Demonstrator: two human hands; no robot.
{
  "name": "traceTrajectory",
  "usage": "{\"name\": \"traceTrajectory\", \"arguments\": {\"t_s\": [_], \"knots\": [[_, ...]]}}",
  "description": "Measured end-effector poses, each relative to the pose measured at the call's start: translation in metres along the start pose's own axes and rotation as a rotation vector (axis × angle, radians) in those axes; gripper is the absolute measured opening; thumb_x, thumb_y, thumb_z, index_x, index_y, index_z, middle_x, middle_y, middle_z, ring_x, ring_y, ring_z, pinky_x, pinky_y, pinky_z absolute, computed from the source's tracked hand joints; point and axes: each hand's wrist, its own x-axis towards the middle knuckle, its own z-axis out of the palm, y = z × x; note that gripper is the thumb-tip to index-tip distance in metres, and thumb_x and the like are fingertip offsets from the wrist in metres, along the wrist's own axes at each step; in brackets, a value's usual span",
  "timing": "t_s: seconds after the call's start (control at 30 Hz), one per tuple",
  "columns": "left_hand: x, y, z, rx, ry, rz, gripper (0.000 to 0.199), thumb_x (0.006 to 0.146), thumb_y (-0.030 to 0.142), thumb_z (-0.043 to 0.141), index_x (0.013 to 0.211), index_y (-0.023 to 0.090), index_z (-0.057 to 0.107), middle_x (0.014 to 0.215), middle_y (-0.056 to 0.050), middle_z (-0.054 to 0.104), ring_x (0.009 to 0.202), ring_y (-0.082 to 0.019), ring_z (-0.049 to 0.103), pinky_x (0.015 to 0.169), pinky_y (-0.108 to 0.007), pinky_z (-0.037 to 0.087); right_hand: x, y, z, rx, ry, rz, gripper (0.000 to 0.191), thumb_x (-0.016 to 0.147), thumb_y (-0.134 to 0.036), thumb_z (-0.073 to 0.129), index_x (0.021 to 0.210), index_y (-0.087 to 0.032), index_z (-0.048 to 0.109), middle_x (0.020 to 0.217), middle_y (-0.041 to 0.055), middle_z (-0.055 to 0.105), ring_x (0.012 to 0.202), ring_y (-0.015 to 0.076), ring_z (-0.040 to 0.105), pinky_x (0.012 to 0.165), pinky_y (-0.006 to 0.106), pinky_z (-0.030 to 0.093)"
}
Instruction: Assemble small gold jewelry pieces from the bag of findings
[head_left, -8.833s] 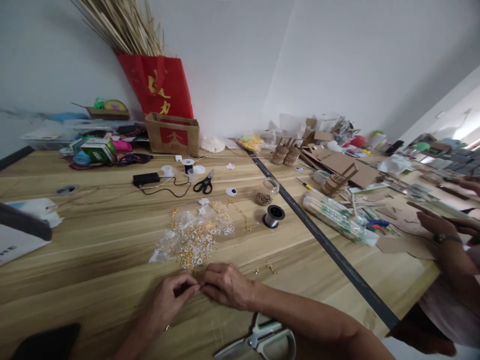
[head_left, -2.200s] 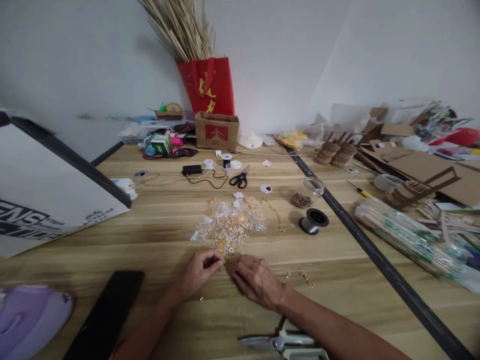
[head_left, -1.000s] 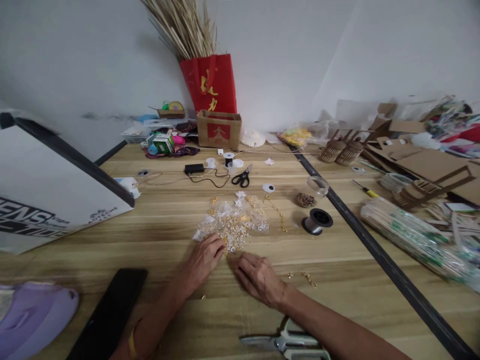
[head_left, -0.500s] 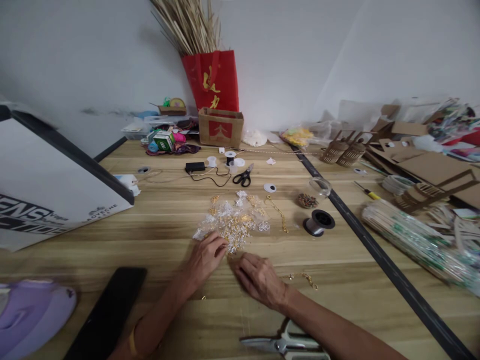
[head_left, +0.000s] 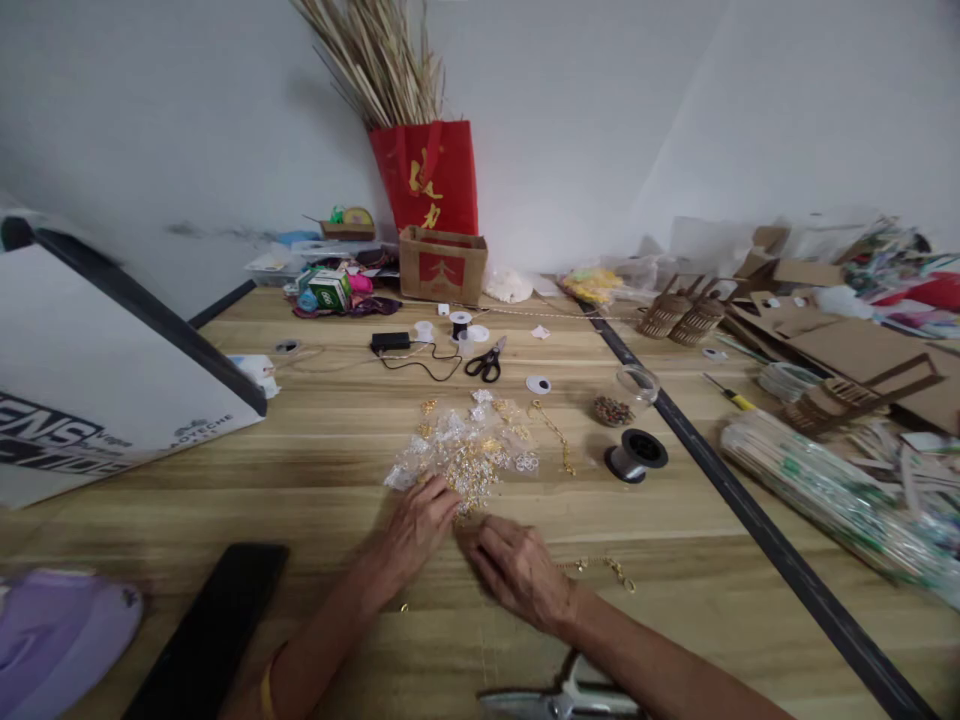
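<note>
At the near edge of a heap of gold and silver trinkets [head_left: 472,468] is my left hand [head_left: 422,517], its fingers bent together; anything between the fingertips is too small to make out. Just to the right, my right hand [head_left: 521,570] rests low over the table with fingers curled, and what it pinches, if anything, is hidden. A gold chain [head_left: 616,572] lies beside my right wrist. Another gold chain [head_left: 553,436] is to the right of the heap. One small gold ring [head_left: 404,608] lies below my left hand.
Pliers-like cutters [head_left: 562,695] lie under my right forearm, a black phone [head_left: 214,630] by my left arm. Farther back are black scissors [head_left: 486,360], a wire spool [head_left: 636,456], a bead jar [head_left: 615,409] and a red bag [head_left: 435,180]. A white box [head_left: 97,370] stands left.
The view has tilted slightly, so most of the scene sits a little lower. My left hand has shifted slightly right, closer to my right hand, which stays nearly in place.
</note>
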Motion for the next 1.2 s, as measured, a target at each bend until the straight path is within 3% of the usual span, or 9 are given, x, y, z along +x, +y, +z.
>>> {"name": "traceTrajectory", "arguments": {"t_s": [0.17, 0.47, 0.7, 1.0, 1.2], "knots": [[0.0, 0.0, 0.0, -0.001, 0.059, -0.008, 0.02, 0.088, 0.013, 0.046, 0.081, 0.017, 0.064, 0.081, -0.003, 0.06, 0.08, -0.017, 0.054, 0.076, -0.032, 0.046, 0.0, 0.0, -0.002, 0.009, 0.024, 0.071, 0.013, 0.092, -0.017, 0.042, 0.087, -0.018, 0.053, 0.079, 0.0044, 0.06, 0.07, 0.0149, 0.054, 0.062, 0.025, 0.04], [-0.002, 0.0, -0.002, -0.246, 0.062, -0.031, 0.015, 0.085, 0.012, 0.052, 0.082, 0.016, 0.066, 0.08, -0.004, 0.063, 0.077, -0.015, 0.057, 0.072, -0.027, 0.046, 0.002, 0.001, -0.003, 0.117, 0.092, 0.197, 0.013, 0.091, -0.018, 0.042, 0.085, -0.018, 0.054, 0.079, 0.0042, 0.061, 0.067, 0.0133, 0.055, 0.062, 0.023, 0.04], [0.0, 0.007, -0.015, -0.351, -0.043, 0.039, 0.01, 0.08, 0.012, 0.057, 0.08, 0.015, 0.067, 0.076, -0.004, 0.063, 0.072, -0.014, 0.058, 0.066, -0.025, 0.044, 0.001, 0.001, -0.004, 0.114, 0.092, 0.224, 0.012, 0.09, -0.019, 0.043, 0.088, -0.018, 0.054, 0.082, 0.0045, 0.062, 0.07, 0.0132, 0.057, 0.064, 0.022, 0.04], [-0.001, 0.003, -0.005, -0.425, -0.128, 0.054, 0.013, 0.083, 0.018, 0.057, 0.073, 0.016, 0.066, 0.071, -0.003, 0.061, 0.07, -0.014, 0.057, 0.065, -0.024, 0.043, -0.001, 0.004, -0.002, 0.059, 0.062, 0.224, 0.012, 0.09, -0.021, 0.043, 0.087, -0.018, 0.054, 0.082, 0.0044, 0.062, 0.071, 0.0138, 0.057, 0.064, 0.023, 0.04], [0.0, 0.004, -0.009, -0.487, -0.136, 0.028, 0.017, 0.083, 0.014, 0.053, 0.072, 0.015, 0.065, 0.07, -0.002, 0.062, 0.069, -0.013, 0.057, 0.066, -0.023, 0.043, 0.002, 0.0, -0.01, 0.099, 0.052, 0.219, 0.013, 0.09, -0.022, 0.044, 0.088, -0.018, 0.056, 0.083, 0.0047, 0.062, 0.073, 0.0138, 0.057, 0.066, 0.023, 0.041]]}}
